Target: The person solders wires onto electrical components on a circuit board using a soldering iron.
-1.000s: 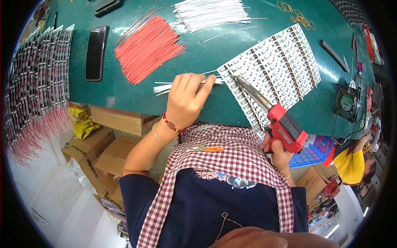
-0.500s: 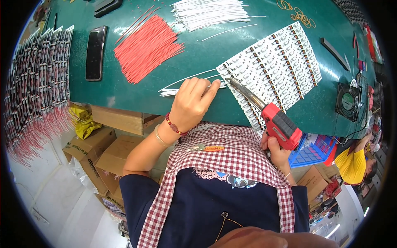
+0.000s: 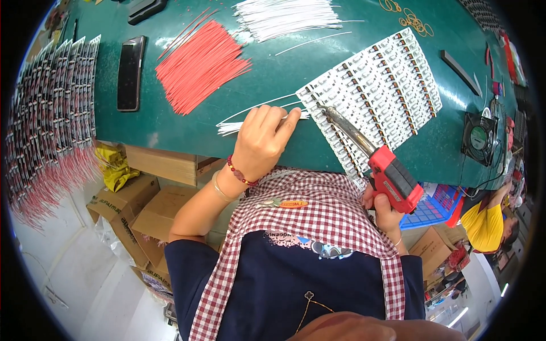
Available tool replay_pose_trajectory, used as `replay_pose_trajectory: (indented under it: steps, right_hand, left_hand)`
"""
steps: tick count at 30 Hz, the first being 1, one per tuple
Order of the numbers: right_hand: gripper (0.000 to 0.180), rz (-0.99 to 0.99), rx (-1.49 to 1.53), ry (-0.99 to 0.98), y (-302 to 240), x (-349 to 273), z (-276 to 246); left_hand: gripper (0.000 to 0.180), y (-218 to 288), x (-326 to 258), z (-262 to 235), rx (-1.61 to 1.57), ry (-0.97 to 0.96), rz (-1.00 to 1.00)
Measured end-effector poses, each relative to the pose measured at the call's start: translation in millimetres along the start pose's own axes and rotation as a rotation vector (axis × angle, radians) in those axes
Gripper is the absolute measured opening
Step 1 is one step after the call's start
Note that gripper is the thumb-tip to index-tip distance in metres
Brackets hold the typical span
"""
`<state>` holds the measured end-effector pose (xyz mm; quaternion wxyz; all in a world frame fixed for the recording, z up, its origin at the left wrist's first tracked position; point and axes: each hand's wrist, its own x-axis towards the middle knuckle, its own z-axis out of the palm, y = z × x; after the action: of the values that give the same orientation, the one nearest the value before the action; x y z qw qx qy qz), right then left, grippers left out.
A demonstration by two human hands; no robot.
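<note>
My right hand (image 3: 385, 209) grips a red and black soldering gun (image 3: 400, 181). Its long metal tip reaches up and left over the left edge of a white circuit board panel (image 3: 392, 85), which carries rows of small components. Whether the tip touches the board I cannot tell. Just left of the panel, my left hand (image 3: 263, 135) is closed, thumb and fingers pinched around thin white wires (image 3: 230, 126). The wires stick out on both sides of the hand, and their right ends lie close to the panel's edge.
Beyond my hands lie a stack of red wires (image 3: 199, 68), a bundle of white wires (image 3: 287, 18) and rubber bands (image 3: 415, 24). A phone (image 3: 131, 74) is at the left, a small fan (image 3: 478, 139) at the right. Cardboard boxes (image 3: 122, 204) stand below the table's edge; a person in yellow (image 3: 483, 227) is at right.
The soldering gun and my right hand have shifted a little to the right, so the tip sits further in over the panel. My left hand has barely moved.
</note>
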<state>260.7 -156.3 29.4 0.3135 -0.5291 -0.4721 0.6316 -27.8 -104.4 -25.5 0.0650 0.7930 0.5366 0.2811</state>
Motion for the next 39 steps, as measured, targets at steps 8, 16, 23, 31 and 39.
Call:
replay_pose_trajectory:
  steps: [8,16,23,31,39]
  right_hand:
    - [0.026,-0.008,-0.004,-0.039,5.2,-0.7,-1.7]
    - [0.045,-0.058,-0.140,-0.035,17.7,-2.7,-3.1]
    - [0.045,-0.057,-0.306,-0.078,26.8,-5.2,-9.4]
    - [0.018,0.003,-0.021,-0.015,6.8,-7.4,-6.2]
    - [0.027,-0.006,0.025,-0.001,8.2,-7.3,-4.5]
  left_hand:
    - [0.037,4.0,-1.2,-6.3,0.029,0.067,0.059]
    - [0.040,4.5,-9.2,2.4,-0.002,0.013,0.048]
    - [0.039,5.4,-8.9,1.1,-0.003,0.012,0.031]
    - [0.038,5.2,-9.4,1.1,0.003,0.014,0.033]
    - [0.035,5.3,-6.6,4.0,-0.027,0.090,0.003]
